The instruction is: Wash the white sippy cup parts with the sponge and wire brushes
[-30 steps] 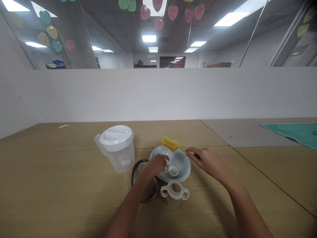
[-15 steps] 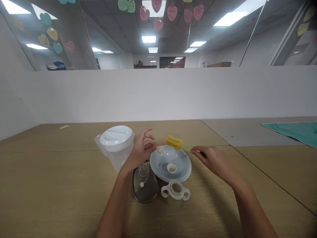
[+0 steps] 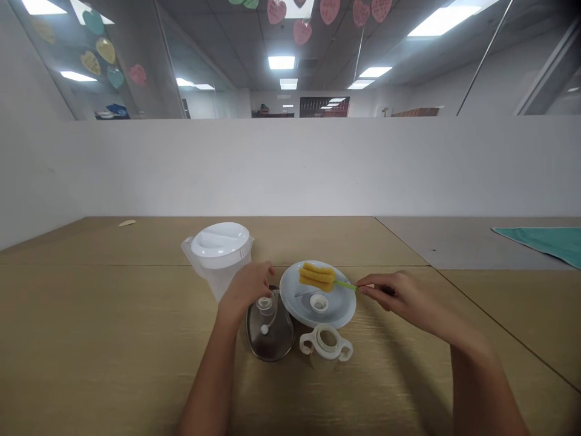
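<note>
While over the white bowl (image 3: 339, 311), yellow brush (image 3: 318, 278) tight in right fingers (image 3: 373, 280); left fingers (image 3: 263, 270), closure unclear, above metal tray (image 3: 276, 344).

I can't read any words, names or numbers here. The pink paper hearts (image 3: 329, 10) stuck up on the glass (image 3: 385, 45) have little lines of writing on them, but the writing is too small and blurry to read. A yellow paper heart (image 3: 91, 62) over on the left side of the glass has small marks on it too, and I can't make those out either.
</note>
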A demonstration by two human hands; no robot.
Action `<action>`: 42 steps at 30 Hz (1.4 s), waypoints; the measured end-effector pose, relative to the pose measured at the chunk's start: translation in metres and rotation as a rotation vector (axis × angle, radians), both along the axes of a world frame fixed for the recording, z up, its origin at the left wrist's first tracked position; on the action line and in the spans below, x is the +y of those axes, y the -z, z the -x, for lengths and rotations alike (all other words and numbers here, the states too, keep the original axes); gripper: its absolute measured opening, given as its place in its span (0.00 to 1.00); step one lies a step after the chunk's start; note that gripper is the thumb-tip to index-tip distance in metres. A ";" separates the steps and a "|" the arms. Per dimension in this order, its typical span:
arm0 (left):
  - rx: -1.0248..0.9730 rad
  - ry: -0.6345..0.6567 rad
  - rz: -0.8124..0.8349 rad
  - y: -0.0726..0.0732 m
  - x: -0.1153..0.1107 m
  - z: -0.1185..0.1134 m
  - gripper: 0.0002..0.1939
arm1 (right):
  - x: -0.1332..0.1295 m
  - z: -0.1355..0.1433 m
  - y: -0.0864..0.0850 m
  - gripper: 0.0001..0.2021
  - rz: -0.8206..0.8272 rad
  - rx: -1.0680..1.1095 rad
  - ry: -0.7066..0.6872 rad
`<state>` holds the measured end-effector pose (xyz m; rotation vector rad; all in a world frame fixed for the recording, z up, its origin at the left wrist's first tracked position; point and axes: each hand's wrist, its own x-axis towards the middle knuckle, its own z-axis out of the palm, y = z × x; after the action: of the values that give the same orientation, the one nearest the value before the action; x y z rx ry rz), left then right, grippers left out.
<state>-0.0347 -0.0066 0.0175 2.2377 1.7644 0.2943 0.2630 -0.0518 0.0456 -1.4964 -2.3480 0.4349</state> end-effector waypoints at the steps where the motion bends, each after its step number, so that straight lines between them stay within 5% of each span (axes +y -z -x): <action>1: 0.022 0.008 0.015 0.002 0.002 -0.002 0.19 | 0.000 0.000 0.000 0.20 0.000 -0.003 -0.002; 10: 0.151 0.049 0.311 0.041 0.018 -0.032 0.12 | 0.005 -0.002 0.005 0.19 -0.022 -0.038 0.002; 17: 0.177 0.057 0.096 0.029 0.008 -0.037 0.05 | 0.017 -0.002 0.018 0.16 0.054 -0.229 0.066; 20: 0.137 0.127 0.018 0.026 0.005 -0.045 0.11 | 0.029 0.001 0.030 0.15 0.048 -0.333 0.132; 30: 0.138 0.266 0.077 0.068 0.014 -0.082 0.07 | 0.034 0.015 0.037 0.15 0.088 -0.251 -0.041; 35: 0.076 0.240 0.008 0.061 0.017 -0.071 0.05 | 0.033 0.011 0.037 0.15 0.096 -0.186 -0.100; 42: -0.084 0.205 -0.169 0.031 0.011 -0.059 0.14 | 0.028 0.010 0.029 0.14 0.066 -0.142 -0.144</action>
<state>0.0243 0.0047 -0.0130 2.4597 1.5035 0.5015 0.2532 -0.0242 0.0168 -1.4352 -2.5869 0.4590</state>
